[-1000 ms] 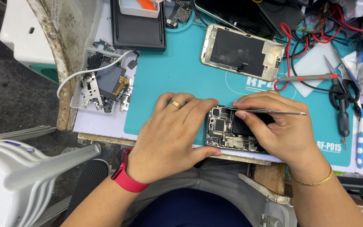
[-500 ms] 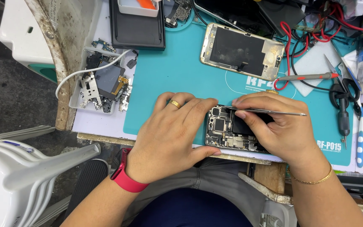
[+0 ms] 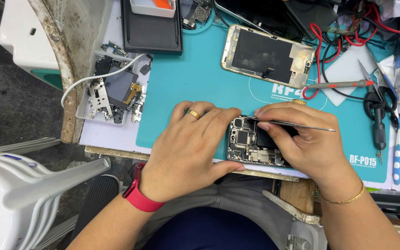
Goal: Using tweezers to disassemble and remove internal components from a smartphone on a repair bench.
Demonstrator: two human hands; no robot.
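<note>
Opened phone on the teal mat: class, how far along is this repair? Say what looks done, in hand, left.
Done: the opened phone shows bare boards. In hand: left hand steadies it; right hand works tweezers inside. Left, probably: the separate gold-framed phone panel lies unattached.

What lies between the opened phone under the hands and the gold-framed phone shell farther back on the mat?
In the head view, only bare teal mat with white markings separates the opened phone from the gold-framed shell; the right hand overlaps the stretch's near edge.
</note>
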